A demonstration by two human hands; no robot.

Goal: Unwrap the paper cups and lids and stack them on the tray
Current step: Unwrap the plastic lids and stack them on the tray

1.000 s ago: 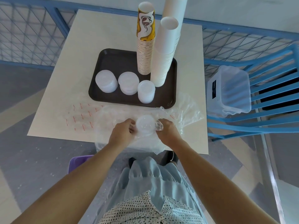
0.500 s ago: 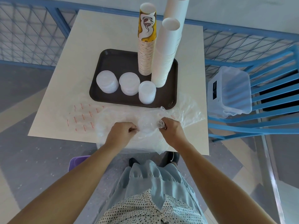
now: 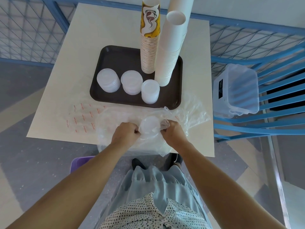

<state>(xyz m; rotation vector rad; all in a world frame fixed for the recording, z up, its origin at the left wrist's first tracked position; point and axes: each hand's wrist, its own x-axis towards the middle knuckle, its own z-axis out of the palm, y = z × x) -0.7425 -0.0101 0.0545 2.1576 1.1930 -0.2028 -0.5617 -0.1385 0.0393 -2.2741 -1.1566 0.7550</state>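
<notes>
head view looks down on a cream square table (image 3: 99, 30) whose near edge lies just under both wrists. the left hand (image 3: 126, 134) and right hand (image 3: 172, 133) sit close together above that edge, fingers curled, each pinching the clear wrap (image 3: 186, 116) on its own side of a wrapped bundle of lids (image 3: 150, 125) held between them. the wrap billows loosely around and beyond the right hand, and some hangs over the table edge below the hands. left of the left hand a flat plastic sheet with red print (image 3: 84, 118) lies on the tabletop.

just beyond the hands is a dark brown tray (image 3: 115, 55). on its near part stand three stacks of unwrapped lids (image 3: 131, 81) in a row, the rightmost straight ahead of the bundle. behind them rise a tall stack of printed cups (image 3: 149, 47) and, touching its right side, a stack of white cups (image 3: 168, 55), with another white column behind that runs out of view at the top.

right of the right hand, off the table, a blue slatted chair (image 3: 280, 100) carries a clear plastic box (image 3: 236, 90). a blue mesh railing (image 3: 24, 30) runs along the far side of the table, before a pale wall. the floor (image 3: 41, 162) is grey with beige bands, and a purple bin (image 3: 80, 161) shows under the left forearm.
</notes>
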